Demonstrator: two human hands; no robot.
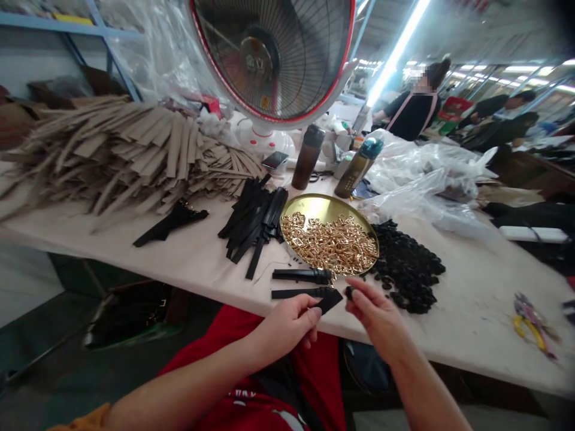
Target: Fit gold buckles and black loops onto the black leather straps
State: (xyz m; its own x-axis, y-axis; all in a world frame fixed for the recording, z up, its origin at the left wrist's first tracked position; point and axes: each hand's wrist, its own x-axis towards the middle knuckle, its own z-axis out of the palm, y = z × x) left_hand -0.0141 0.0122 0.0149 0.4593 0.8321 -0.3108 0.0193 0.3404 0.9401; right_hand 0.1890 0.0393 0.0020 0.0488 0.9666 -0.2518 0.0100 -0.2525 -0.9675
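My left hand [294, 320], at the table's front edge, pinches a flat black strap piece [331, 300] between thumb and fingers. Its pointed end sticks out toward my right hand [372, 308]. That hand has a small dark piece [349, 292], perhaps a loop, between thumb and fingertips, a short gap from the strap. Just beyond lie two more black straps [296, 275], with gold metal at the right end of one. A round gold tray [321, 205] holds a heap of gold buckles [335, 242]. Against its right side is a pile of small black pieces [411, 263].
Bundled black strips [254, 218] lie left of the tray, a black strap bunch [171, 222] farther left. Behind are a brown paper-strip heap [135, 149], a fan [274, 60], two bottles [308, 157] and plastic bags [426, 185]. Yellow-handled pliers [532, 329] lie right. People work behind.
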